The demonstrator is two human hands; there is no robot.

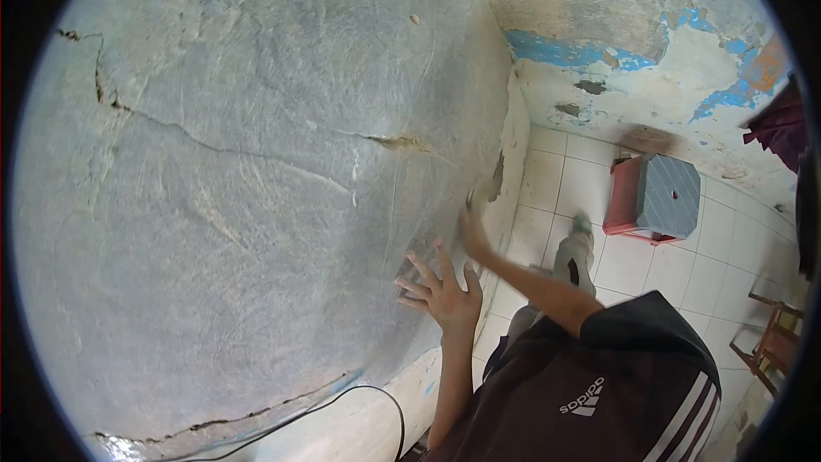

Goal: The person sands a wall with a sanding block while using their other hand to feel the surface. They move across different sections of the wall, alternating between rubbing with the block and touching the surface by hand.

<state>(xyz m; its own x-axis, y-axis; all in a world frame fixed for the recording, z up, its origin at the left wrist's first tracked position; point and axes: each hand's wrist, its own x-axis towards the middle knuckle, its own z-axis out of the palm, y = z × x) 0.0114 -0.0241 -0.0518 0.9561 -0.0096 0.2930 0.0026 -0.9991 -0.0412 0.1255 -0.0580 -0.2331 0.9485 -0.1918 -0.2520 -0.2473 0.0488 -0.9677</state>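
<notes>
My left hand (pixel 440 291) rests on the grey plastered wall (pixel 282 248), its fingers spread and whitish dust on the tips. It holds nothing. Just beyond it, near the wall's right edge, is my right hand (pixel 473 229), held up against the surface. Motion smears its fingers, and whether anything is under them I cannot make out. A long thin crack (pixel 231 152) runs across the plaster, and a short gouge (pixel 400 144) lies above my hands.
A red stool with a grey top (pixel 671 197) stands on the white tiled floor (pixel 547 171). The adjoining wall has peeling blue paint (pixel 581 53). A wooden frame (pixel 774 334) stands at right, with dark red cloth (pixel 780 128) above. A black cable (pixel 376 388) loops at lower left.
</notes>
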